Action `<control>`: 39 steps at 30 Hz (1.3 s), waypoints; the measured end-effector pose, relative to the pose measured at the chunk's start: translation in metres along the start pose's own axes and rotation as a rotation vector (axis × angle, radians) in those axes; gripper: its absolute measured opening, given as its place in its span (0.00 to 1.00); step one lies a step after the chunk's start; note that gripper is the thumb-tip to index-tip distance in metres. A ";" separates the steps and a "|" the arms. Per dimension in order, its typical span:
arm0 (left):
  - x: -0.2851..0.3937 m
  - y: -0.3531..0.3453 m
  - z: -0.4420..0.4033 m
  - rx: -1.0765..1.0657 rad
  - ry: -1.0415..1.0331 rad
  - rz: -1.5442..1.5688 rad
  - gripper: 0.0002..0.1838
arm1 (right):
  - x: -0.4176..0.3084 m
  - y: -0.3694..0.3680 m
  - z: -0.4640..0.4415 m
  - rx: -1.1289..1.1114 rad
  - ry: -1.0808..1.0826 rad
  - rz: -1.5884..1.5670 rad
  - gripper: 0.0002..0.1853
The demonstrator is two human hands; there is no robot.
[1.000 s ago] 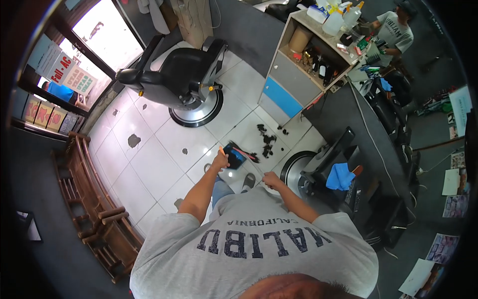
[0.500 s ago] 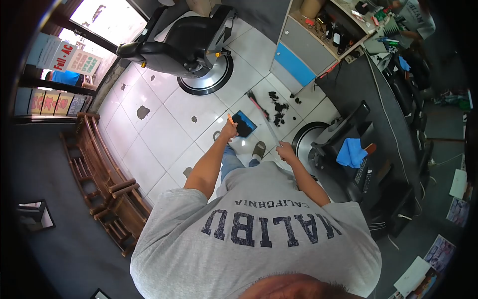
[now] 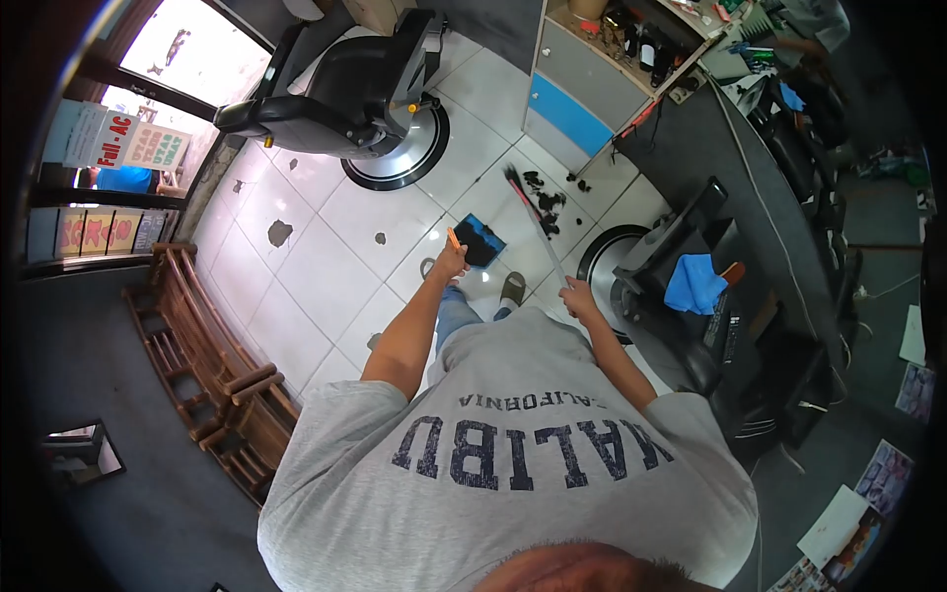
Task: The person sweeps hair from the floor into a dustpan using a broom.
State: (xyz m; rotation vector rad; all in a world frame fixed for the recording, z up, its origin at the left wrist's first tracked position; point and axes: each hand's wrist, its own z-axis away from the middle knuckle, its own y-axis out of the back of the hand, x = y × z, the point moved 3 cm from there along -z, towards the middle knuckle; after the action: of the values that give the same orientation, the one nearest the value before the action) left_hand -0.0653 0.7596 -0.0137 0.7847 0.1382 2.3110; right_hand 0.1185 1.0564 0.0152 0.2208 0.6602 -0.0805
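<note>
My left hand [image 3: 452, 260] is closed on the orange handle of a blue dustpan [image 3: 477, 242], which has dark hair in it. My right hand [image 3: 577, 297] grips the grey handle of a broom [image 3: 546, 237]. The broom's red and black head reaches the tiles beyond the dustpan, at the left edge of a scattered pile of black hair [image 3: 548, 200]. Broom head and dustpan are apart.
A black barber chair [image 3: 365, 84] stands ahead. At the right is another chair's round base [image 3: 607, 266], with a blue cloth [image 3: 695, 284] near it. A cabinet [image 3: 567, 109] stands ahead right. A bamboo bench [image 3: 202, 345] lines the left side.
Over the last second the broom has swung out from beside the dustpan to the hair pile. Since half a second ago its head has moved slightly nearer the hair; the dustpan stays in my left hand.
</note>
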 end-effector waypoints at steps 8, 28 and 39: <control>-0.010 0.004 -0.013 -0.034 -0.003 0.012 0.26 | -0.002 0.015 0.018 -0.104 -0.240 -0.371 0.35; -0.015 0.022 -0.006 -0.052 0.066 0.009 0.29 | -0.029 -0.006 -0.019 -0.090 -0.464 -0.980 0.05; -0.015 0.027 -0.009 -0.010 0.092 0.125 0.44 | -0.047 -0.027 -0.018 -0.028 0.109 0.444 0.34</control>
State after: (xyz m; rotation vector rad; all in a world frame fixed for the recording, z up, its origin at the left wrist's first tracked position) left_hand -0.0773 0.7309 -0.0201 0.7000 0.1222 2.4650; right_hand 0.0669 1.0344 0.0255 0.3415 0.7070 0.3684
